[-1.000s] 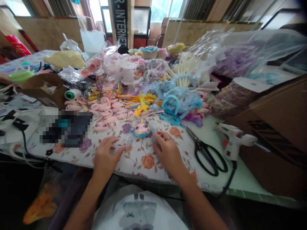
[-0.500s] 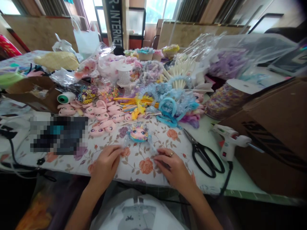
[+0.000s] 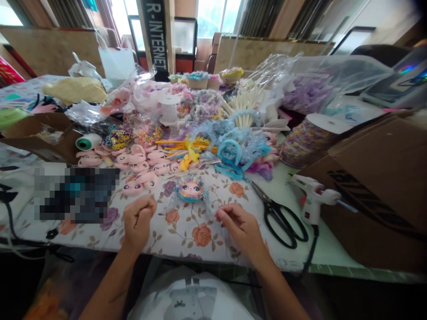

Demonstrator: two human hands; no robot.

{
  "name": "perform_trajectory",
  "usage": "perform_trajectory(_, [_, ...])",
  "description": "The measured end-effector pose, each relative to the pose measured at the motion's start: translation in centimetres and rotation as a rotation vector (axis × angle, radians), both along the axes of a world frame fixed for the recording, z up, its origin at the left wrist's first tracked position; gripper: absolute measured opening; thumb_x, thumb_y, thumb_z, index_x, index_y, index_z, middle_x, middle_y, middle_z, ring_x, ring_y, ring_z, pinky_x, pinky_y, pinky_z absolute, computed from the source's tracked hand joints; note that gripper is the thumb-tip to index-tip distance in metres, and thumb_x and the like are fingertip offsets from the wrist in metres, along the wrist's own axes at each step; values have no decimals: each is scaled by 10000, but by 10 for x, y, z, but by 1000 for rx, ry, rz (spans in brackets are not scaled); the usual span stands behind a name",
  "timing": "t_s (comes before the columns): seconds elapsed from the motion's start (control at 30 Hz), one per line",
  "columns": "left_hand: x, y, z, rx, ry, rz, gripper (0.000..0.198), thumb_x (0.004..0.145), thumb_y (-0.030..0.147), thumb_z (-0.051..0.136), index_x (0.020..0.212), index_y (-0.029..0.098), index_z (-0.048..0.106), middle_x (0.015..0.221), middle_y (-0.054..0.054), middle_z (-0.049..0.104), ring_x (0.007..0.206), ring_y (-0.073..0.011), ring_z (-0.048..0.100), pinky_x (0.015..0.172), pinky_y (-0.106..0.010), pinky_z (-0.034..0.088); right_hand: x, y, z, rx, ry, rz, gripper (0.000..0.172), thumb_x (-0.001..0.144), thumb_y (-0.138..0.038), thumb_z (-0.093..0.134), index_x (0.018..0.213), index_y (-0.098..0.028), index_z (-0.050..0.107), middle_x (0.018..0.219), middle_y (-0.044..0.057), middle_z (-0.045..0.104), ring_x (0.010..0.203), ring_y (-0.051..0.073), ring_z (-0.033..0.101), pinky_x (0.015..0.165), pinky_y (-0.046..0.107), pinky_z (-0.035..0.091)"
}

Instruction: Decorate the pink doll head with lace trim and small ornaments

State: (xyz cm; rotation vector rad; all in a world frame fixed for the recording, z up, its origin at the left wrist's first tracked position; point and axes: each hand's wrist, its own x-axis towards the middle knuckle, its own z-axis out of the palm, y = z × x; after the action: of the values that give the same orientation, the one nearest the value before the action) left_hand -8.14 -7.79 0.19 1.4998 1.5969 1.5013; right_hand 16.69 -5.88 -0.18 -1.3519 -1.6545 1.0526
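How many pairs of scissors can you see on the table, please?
1. The black-handled scissors lie between the right hand and the white glue gun; others could be hidden under the craft clutter.

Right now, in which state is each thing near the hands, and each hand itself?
left hand, closed in a fist
right hand, fingertips pinched together; contents unclear
doll face, lying face up, apart from both hands
scissors, lying flat, blades closed
glue gun, lying on its side, cord attached
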Motion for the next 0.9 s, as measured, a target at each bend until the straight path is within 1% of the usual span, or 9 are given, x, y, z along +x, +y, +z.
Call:
perform_trajectory(0.1, [24, 3, 2, -155, -27, -143, 316, 872, 326, 408, 578, 218, 367, 539, 25, 379, 514, -132, 369, 510, -275, 325, -17, -2, 5, -1, 58, 73, 176, 847, -358, 580, 880, -217, 680, 750, 24, 700, 668, 174, 640, 632, 271, 493])
perform_trajectory(0.2, [46, 3, -2, -264, -201, -316, 348, 917, 419, 373, 633, 218, 372, 556, 40, 365, 509, -119, 349, 504, -261, 319, -31, -1, 11, 59, 63, 123, 200, 856, -330, 579, 981, -225, 694, 831, 32, 726, 707, 171, 664, 672, 275, 511])
perform_trajectory(0.3, [57, 4, -8, -297, -303, -380, 362, 913, 476, 393, 668, 210, 396, 568, 51, 353, 509, -107, 325, 505, -248, 304, -39, 1, 16, 114, 56, 150, 187, 863, -306, 576, 970, -227, 708, 861, 37, 736, 732, 169, 676, 687, 269, 518])
perform_trajectory(0.37, [59, 4, -10, -289, -297, -365, 351, 915, 469, 408, 686, 204, 415, 581, 54, 350, 521, -103, 322, 518, -240, 302, -42, 2, 18, 137, 65, 146, 170, 856, -287, 583, 938, -224, 718, 852, 37, 737, 736, 169, 679, 682, 265, 522])
perform_trajectory(0.43, [58, 4, -10, -261, -242, -336, 330, 924, 441, 410, 701, 198, 434, 600, 50, 375, 546, -105, 347, 537, -236, 315, -44, 2, 20, 153, 85, 132, 153, 841, -267, 598, 907, -215, 726, 839, 37, 736, 734, 168, 679, 665, 257, 524])
perform_trajectory(0.6, [59, 1, -10, -156, 8, -233, 265, 938, 360, 402, 743, 196, 472, 647, 30, 495, 602, -120, 449, 585, -242, 361, -48, 3, 18, 104, 130, 91, 129, 812, -250, 627, 838, -189, 737, 727, 21, 726, 609, 142, 658, 547, 216, 505])
perform_trajectory(0.7, [62, -1, -10, -119, 145, -181, 235, 943, 317, 391, 756, 199, 470, 644, 30, 510, 596, -122, 466, 590, -244, 361, -49, 3, 16, 135, 108, 85, 138, 819, -240, 612, 828, -196, 743, 710, 17, 730, 613, 145, 663, 563, 221, 509])
perform_trajectory(0.8, [65, -3, -11, -79, 279, -116, 228, 944, 288, 385, 747, 201, 462, 633, 30, 490, 587, -127, 456, 584, -254, 337, -49, 2, 16, 190, 42, 54, 148, 812, -205, 596, 816, -197, 744, 729, 24, 738, 633, 153, 672, 577, 228, 510])
perform_trajectory(0.9, [69, -4, -10, -53, 316, -93, 227, 946, 277, 381, 742, 202, 446, 620, 37, 466, 569, -123, 444, 575, -254, 323, -48, 1, 17, 239, -3, 28, 152, 799, -193, 591, 786, -193, 742, 719, 26, 737, 617, 151, 666, 582, 231, 505])
